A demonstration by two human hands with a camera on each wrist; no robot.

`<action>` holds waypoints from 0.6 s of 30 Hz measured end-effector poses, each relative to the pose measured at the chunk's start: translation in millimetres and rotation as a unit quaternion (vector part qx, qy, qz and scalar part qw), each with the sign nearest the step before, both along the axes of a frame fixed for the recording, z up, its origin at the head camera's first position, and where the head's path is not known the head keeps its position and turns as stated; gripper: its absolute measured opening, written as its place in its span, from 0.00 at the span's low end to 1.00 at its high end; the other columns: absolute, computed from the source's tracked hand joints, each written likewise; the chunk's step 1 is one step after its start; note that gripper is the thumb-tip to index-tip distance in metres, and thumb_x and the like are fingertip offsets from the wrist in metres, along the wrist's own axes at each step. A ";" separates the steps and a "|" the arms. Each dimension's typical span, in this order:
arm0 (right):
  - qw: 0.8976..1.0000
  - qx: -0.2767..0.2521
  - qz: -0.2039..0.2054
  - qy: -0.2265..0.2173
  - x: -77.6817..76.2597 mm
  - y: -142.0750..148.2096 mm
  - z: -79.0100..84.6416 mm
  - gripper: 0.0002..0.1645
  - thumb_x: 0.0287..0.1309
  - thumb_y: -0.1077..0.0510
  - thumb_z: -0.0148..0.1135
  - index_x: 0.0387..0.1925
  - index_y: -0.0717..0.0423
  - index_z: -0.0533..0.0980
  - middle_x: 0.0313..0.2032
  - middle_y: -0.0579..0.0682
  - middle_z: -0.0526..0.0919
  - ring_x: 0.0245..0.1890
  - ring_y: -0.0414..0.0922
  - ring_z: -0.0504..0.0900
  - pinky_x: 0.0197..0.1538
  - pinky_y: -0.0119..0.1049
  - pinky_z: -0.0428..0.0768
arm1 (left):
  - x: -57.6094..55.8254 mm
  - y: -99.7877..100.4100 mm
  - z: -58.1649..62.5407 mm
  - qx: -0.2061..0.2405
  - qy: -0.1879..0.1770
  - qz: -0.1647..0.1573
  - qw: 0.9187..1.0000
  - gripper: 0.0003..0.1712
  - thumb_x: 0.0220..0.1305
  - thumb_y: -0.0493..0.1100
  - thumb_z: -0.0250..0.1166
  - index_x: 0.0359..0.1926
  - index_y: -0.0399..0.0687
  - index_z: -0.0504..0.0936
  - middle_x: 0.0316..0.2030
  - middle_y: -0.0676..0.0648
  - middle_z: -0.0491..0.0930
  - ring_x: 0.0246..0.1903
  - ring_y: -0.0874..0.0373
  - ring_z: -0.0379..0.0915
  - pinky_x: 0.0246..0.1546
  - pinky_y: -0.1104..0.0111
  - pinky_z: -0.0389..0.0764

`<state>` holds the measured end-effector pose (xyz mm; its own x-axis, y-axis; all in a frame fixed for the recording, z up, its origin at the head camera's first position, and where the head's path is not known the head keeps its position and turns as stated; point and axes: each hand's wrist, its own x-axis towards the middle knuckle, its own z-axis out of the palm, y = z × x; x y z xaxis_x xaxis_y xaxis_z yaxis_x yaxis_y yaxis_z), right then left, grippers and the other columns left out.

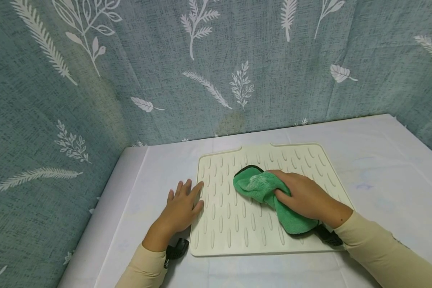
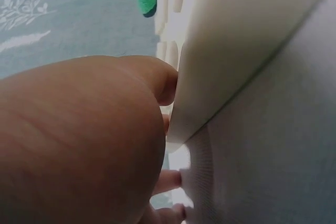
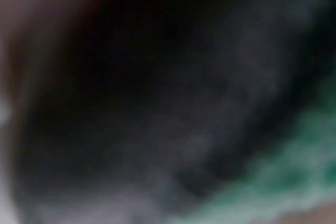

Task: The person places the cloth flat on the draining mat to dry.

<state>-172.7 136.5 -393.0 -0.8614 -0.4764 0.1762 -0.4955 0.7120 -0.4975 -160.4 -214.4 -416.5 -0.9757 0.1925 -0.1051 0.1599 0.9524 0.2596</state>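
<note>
A cream drying mat with rows of raised ridges lies flat on the white-covered table. On its right half my right hand grips a bunched green cloth with dark edging, thumb on the near side and palm over it. My left hand rests with spread fingers at the mat's left edge. In the left wrist view its thumb touches the mat's rim, while other fingertips reach down to the table. The right wrist view is mostly a dark blur, with green cloth at the lower right.
White cloth covers the table around the mat. Blue-green curtains with white leaf prints stand behind it and along both sides. A black wrist device sits under the left wrist, another under the right.
</note>
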 end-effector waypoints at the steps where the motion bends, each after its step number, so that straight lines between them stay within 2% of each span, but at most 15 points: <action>1: 1.000 0.000 0.000 -0.001 0.1 0.0 0.0 0.30 0.70 0.55 0.57 0.71 0.48 0.67 0.58 0.53 0.82 0.56 0.53 0.82 0.54 0.55 0.79 | -0.1 -0.2 -0.3 -0.001 0.000 -0.001 1.000 0.34 0.76 0.55 0.51 0.78 0.56 0.58 0.76 0.32 0.51 0.77 0.31 0.37 0.70 0.32 0.44; 18: 1.000 0.004 -0.003 -0.007 1.2 -0.6 0.5 0.31 0.69 0.54 0.56 0.72 0.49 0.66 0.58 0.55 0.81 0.57 0.55 0.81 0.53 0.56 0.78 | -0.1 1.3 0.5 -0.004 0.004 0.000 1.000 0.34 0.76 0.55 0.51 0.77 0.55 0.58 0.76 0.32 0.52 0.77 0.32 0.39 0.70 0.31 0.45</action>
<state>-171.5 135.9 -392.5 -0.8665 -0.4730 0.1594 -0.4841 0.7188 -0.4989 -160.4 -213.1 -415.9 -0.9767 0.1912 -0.0978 0.1617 0.9543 0.2512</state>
